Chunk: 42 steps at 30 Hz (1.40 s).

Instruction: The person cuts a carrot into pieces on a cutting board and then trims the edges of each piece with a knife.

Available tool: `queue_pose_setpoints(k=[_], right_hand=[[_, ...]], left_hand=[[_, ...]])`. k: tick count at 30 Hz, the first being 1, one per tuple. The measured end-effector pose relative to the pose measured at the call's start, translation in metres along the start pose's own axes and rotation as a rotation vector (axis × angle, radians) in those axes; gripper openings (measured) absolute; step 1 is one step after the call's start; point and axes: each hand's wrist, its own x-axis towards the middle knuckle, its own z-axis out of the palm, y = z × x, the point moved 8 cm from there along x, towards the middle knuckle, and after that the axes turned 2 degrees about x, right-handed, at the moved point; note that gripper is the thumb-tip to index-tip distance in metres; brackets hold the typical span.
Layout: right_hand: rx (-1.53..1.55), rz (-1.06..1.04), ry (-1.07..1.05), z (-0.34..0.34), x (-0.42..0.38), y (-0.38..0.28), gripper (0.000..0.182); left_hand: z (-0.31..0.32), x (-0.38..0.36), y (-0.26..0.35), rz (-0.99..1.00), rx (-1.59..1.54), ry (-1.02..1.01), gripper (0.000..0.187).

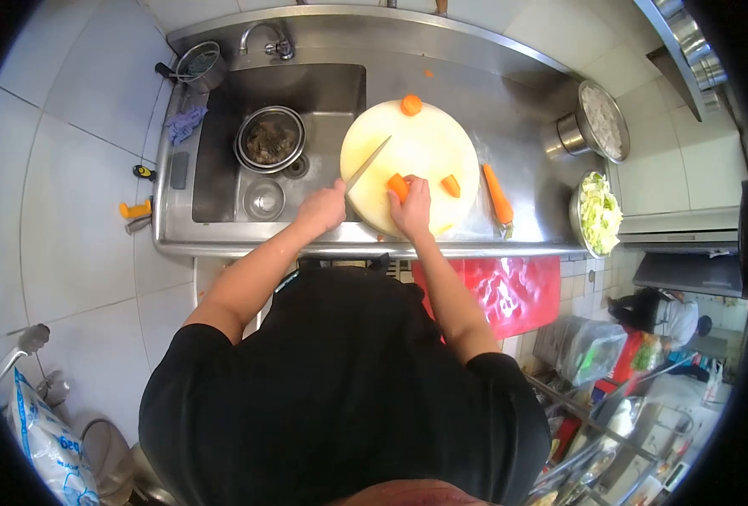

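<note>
My left hand is closed around the handle of a kitchen knife, whose blade points up and to the right over the left part of a round, pale cutting board. My right hand grips a carrot piece against the board, its fingers curled over one side. Just right of that hand lies a smaller carrot chunk. Another carrot piece rests at the board's far edge. Beside the board, on the steel counter, is a long whole carrot.
Left of the board is a sink containing a metal bowl of dark food and a small clear bowl. Bowls of chopped cabbage and pale pieces stand at the counter's right end. A person is farther off, lower right.
</note>
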Motion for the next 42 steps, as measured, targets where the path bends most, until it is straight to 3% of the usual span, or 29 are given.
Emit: queue_pose_setpoints(k=[42], right_hand=[[0.003,0.052,0.057,-0.0025,-0.0065,0.0045,0.045]], left_hand=[[0.0038,0.0033,0.002,0.03,0.027,0.044,0.034]])
